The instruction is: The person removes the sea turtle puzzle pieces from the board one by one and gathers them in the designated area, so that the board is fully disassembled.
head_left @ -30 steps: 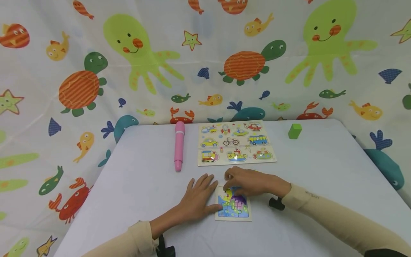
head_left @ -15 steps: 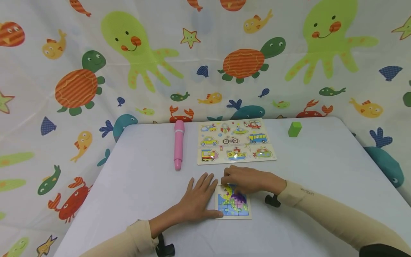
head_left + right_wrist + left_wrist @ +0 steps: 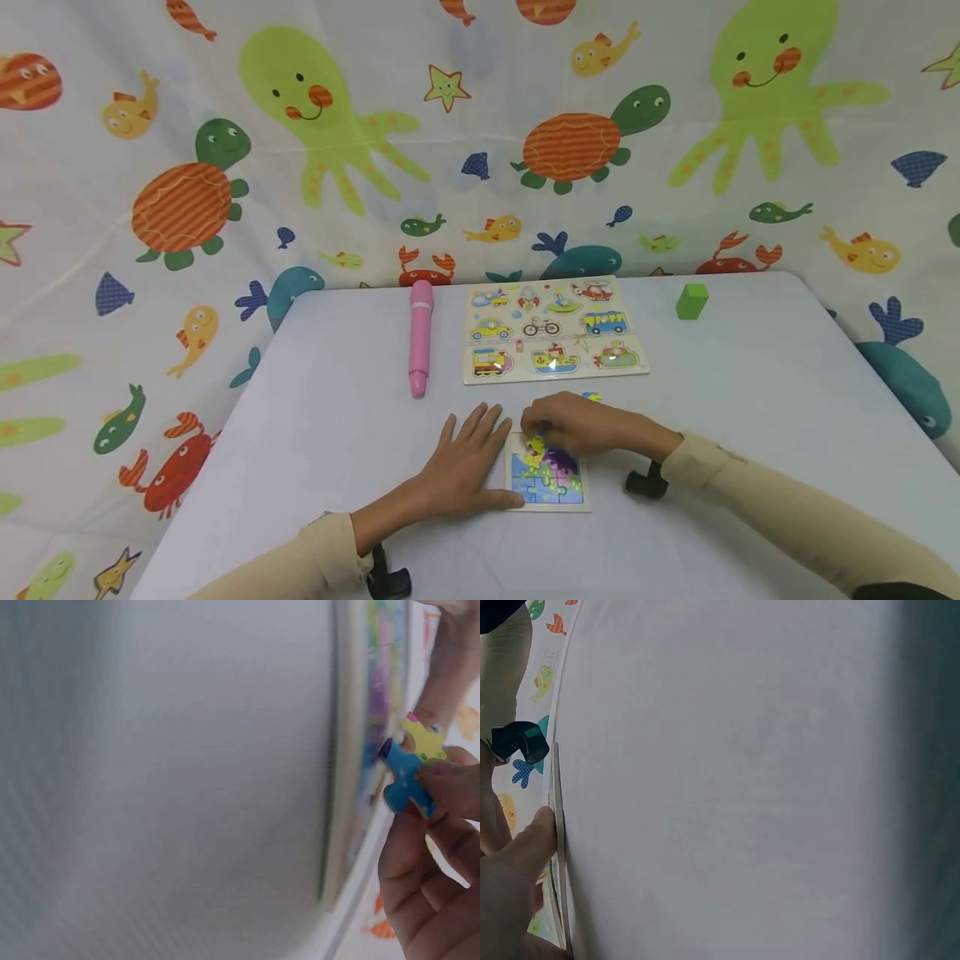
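Pinching a blue-and-yellow puzzle piece (image 3: pixel 409 780), the right hand (image 3: pixel 573 422) is over the far part of the small puzzle board (image 3: pixel 551 507), covering it; if piece touches board, cannot tell | left hand (image 3: pixel 467 473) spread, fingers straight, thumb on board's near-left edge | colourful bit (image 3: pixel 592 397) beyond right hand, mostly hidden
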Available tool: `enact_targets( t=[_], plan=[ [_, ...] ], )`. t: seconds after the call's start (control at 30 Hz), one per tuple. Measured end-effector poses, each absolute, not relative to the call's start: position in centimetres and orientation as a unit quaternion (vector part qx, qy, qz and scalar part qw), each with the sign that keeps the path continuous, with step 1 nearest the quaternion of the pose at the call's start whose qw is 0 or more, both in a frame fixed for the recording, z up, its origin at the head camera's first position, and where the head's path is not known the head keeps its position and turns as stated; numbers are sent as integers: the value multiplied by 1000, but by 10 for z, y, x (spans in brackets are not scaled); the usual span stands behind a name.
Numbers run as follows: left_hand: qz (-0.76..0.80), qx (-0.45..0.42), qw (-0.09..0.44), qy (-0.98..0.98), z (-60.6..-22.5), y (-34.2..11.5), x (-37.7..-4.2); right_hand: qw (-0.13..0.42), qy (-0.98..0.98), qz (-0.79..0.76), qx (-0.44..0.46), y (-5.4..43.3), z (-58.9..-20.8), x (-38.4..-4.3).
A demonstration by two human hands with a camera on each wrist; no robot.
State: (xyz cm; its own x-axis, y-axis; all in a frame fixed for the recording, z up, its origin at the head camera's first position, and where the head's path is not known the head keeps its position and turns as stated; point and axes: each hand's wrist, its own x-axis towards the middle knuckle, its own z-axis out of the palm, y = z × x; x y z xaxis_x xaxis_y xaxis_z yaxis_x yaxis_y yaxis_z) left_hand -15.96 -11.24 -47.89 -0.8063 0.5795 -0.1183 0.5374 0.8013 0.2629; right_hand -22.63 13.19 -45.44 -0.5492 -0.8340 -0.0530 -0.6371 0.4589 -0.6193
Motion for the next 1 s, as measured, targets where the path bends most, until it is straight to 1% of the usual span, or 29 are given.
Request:
enact_targets(
  t=[0.1,0.23,0.3,0.5,0.6,0.83,1.0],
  plan=[
    [105,292,102,945,-479,-111,-160,181,837,-319,-407,147,-446,-231],
    [107,289,103,946,-478,-109,-159,159,858,-347,-344,183,-435,-245],
    [108,286,105,946,-477,-110,-159,157,870,-346,-315,201,-433,-253],
    [114,283,108,946,-475,-111,-159,198,888,-325,-259,234,-438,-266],
    [116,284,108,946,-476,-110,-159,197,891,-322,-251,239,-444,-266],
    [113,283,109,946,-478,-109,-160,141,919,-267,-254,235,-454,-262],
    [110,282,112,947,-479,-109,-161,124,935,-219,-248,229,-455,-258]
  ],
)
